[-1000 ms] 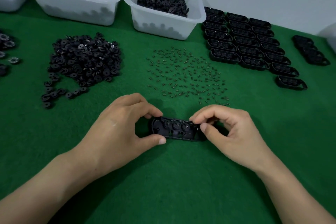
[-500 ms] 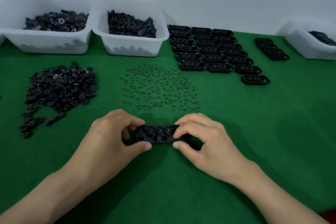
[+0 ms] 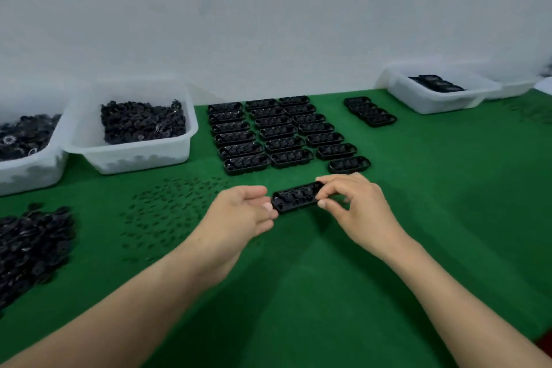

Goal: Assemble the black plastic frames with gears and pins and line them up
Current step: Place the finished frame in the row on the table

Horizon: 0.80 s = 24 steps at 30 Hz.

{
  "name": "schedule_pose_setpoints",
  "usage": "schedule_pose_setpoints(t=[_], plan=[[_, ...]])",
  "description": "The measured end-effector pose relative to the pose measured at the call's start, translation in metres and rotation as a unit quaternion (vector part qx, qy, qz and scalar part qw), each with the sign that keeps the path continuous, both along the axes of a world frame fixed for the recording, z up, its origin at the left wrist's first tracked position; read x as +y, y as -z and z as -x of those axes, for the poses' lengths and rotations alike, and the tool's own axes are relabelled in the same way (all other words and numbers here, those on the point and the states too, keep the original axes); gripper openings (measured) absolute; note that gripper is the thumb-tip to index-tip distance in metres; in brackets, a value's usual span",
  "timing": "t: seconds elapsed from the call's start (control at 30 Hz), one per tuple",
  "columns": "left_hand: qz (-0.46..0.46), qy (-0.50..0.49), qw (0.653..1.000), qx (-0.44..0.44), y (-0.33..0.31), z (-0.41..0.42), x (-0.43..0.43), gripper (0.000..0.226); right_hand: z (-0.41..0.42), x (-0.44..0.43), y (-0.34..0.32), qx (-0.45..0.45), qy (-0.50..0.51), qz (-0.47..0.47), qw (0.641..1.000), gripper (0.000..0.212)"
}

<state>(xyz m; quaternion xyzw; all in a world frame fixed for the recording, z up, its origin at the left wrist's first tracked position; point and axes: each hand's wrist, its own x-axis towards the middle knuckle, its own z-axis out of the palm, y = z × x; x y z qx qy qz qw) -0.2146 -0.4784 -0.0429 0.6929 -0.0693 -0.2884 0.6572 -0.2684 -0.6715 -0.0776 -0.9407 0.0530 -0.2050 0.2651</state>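
**Holding one frame just short of the rows**

Gripping a black frame (image 3: 297, 198) with the right hand (image 3: 355, 206), thumb and forefinger clamped on its right end. Meeting the left end with the left hand (image 3: 239, 215), fingers nearly straight and not curled round it, tips at the end wall; touching or just shy of it, cannot tell. Holding it open side up, round gears seated inside, and tilted so that the right end lies farther away than the left. Placed near the middle of the green table (image 3: 418, 218), just in front of the rows (image 3: 283, 134) and nearest to the last frame of the right-hand row. Lifted or resting on the cloth: cannot tell.

Behind the hands, three rows of like frames laid side by side. Farther right, well apart from those, a short group of four frames (image 3: 370, 112). Left of the hands, pins (image 3: 167, 203) scattered loose on the cloth, and beyond them a gear pile (image 3: 30, 242) at the left edge. At the back left, two white bins (image 3: 131, 158) of black parts, one just beside the rows. At the back right, a third bin (image 3: 433, 101) with frames inside.
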Motion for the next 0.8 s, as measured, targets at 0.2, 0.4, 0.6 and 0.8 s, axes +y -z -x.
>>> schedule_pose_setpoints(t=[0.2, 0.4, 0.6, 0.8], plan=[[-0.010, -0.036, 0.999, 0.040, 0.008, -0.041, -0.046, 0.043, -0.043, -0.029, 0.005, 0.046, 0.033, 0.090, 0.994, 0.006], [-0.015, -0.039, 0.998, 0.054, 0.018, -0.062, -0.054, 0.041, -0.063, -0.031, 0.010, 0.037, 0.044, 0.128, 0.990, 0.008], [0.003, -0.036, 0.998, 0.060, 0.022, -0.065, -0.057, 0.042, -0.063, -0.033, 0.014, 0.023, 0.054, 0.131, 0.990, 0.007], [0.023, -0.033, 0.998, 0.050, 0.021, -0.058, -0.056, 0.046, -0.055, -0.029, 0.014, 0.013, 0.066, 0.155, 0.986, 0.014]])
